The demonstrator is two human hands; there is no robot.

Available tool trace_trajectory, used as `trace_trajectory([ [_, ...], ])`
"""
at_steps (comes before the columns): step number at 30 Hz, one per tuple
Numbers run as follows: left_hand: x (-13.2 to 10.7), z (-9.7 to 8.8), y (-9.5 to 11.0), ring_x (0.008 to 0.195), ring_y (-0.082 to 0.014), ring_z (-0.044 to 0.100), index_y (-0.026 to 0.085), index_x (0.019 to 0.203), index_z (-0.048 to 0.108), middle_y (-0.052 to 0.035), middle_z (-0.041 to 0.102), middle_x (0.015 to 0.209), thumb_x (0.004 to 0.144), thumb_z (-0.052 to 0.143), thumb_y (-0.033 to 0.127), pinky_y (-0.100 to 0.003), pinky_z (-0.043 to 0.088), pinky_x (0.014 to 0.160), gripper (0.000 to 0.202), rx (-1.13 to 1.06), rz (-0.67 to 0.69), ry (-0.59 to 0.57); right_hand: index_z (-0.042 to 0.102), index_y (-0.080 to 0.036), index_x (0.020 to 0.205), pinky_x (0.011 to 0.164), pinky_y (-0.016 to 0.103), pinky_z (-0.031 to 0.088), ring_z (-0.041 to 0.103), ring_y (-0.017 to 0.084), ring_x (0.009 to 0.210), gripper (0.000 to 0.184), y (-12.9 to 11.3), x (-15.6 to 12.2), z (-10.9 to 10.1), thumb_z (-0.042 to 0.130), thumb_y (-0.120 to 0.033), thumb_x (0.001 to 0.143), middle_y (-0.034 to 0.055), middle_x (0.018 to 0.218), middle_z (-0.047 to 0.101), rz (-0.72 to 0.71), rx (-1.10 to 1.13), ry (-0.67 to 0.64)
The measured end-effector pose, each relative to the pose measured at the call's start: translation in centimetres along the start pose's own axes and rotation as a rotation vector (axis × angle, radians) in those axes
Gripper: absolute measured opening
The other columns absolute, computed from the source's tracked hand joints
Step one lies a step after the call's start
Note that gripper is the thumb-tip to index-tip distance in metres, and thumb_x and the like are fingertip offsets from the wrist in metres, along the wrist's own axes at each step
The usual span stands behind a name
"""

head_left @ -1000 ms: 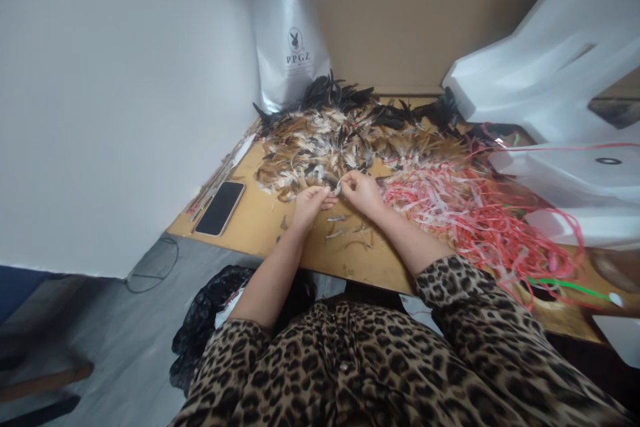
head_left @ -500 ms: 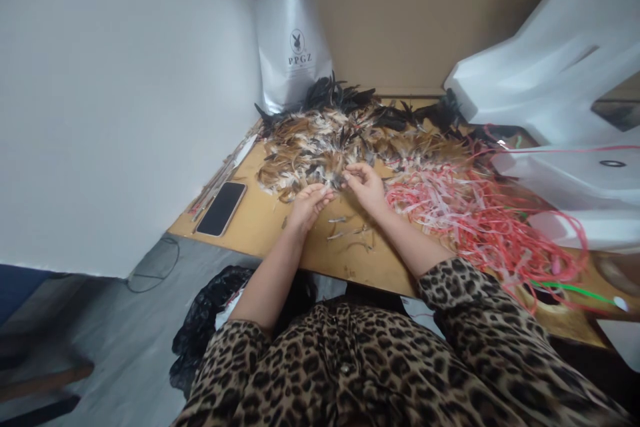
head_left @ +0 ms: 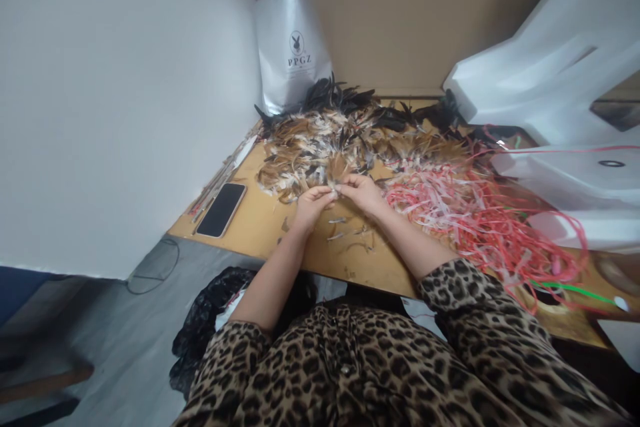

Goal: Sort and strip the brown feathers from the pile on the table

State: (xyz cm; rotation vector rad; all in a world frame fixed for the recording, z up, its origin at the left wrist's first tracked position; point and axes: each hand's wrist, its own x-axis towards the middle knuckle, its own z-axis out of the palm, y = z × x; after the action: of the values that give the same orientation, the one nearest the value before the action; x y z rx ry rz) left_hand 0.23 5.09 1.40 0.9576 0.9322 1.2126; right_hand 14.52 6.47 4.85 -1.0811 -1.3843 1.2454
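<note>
My left hand [head_left: 313, 205] and my right hand [head_left: 364, 193] meet at the near edge of a heap of brown, white and black feathers [head_left: 305, 140]. Between their fingertips is the pale base of a small tuft of brownish feathers [head_left: 338, 168], its fluffy ends pointing away from me. Both hands are closed in a pinch on it. Just below the hands, a few thin feather scraps [head_left: 345, 233] lie on the wooden table [head_left: 320, 250]. Right of my right hand spreads a tangle of pink, red and white ribbon strips [head_left: 465, 220].
A phone [head_left: 222, 210] lies at the table's left, beside thin sticks [head_left: 220, 173] along the wall. Behind the feathers stands a white printed bag [head_left: 295, 47]. White plastic bags [head_left: 545, 67] fill the right. A black plastic bag [head_left: 210, 327] is on the floor.
My right hand has moved slightly down and left, so its fingertips now meet those of my left hand at the tuft. My left hand has barely shifted.
</note>
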Motion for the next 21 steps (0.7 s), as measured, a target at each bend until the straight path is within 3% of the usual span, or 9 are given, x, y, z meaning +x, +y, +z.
trace_trajectory([
  [6,0.3,-0.3,-0.3,0.043,-0.0037,0.044,0.014,0.075,0.062,0.0036,0.058,0.055,0.057,0.073,0.031,-0.018,0.034,0.044,0.028,0.155,0.07,0.071,0.055,-0.015,0.063,0.049,0.021,0.034,0.046,0.009,0.05,0.022,0.9,0.0,-0.1,0.061,-0.035,0.065,-0.0014,0.055,0.056,-0.056,-0.274,-0.016],
  [10,0.2,-0.1,-0.1,0.05,-0.0078,0.055,0.013,0.076,0.06,0.0011,0.06,0.058,0.056,0.073,0.03,-0.019,0.038,0.047,0.029,0.125,0.057,0.056,0.055,-0.014,0.062,0.049,0.02,0.033,0.045,0.009,0.051,0.018,1.5,0.2,-0.3,0.06,-0.032,0.064,-0.0019,0.056,0.054,-0.115,-0.389,0.021],
  [13,0.2,0.0,0.0,0.06,-0.0113,0.062,0.013,0.077,0.059,-0.0022,0.064,0.064,0.056,0.074,0.03,-0.02,0.045,0.054,0.03,0.078,0.035,0.044,0.056,-0.014,0.064,0.05,0.02,0.034,0.044,0.008,0.051,0.018,1.3,0.2,-0.4,0.06,-0.031,0.063,-0.0027,0.056,0.054,-0.118,-0.337,-0.001],
  [21,0.3,-0.3,-0.1,0.054,-0.0093,0.059,0.013,0.075,0.058,-0.0017,0.064,0.06,0.06,0.072,0.028,-0.021,0.045,0.053,0.026,0.064,0.124,0.009,0.054,-0.015,0.063,0.052,0.023,0.042,0.055,0.011,0.051,0.018,0.4,-0.2,0.3,0.065,-0.029,0.058,0.0002,0.056,0.062,0.119,0.025,-0.05],
])
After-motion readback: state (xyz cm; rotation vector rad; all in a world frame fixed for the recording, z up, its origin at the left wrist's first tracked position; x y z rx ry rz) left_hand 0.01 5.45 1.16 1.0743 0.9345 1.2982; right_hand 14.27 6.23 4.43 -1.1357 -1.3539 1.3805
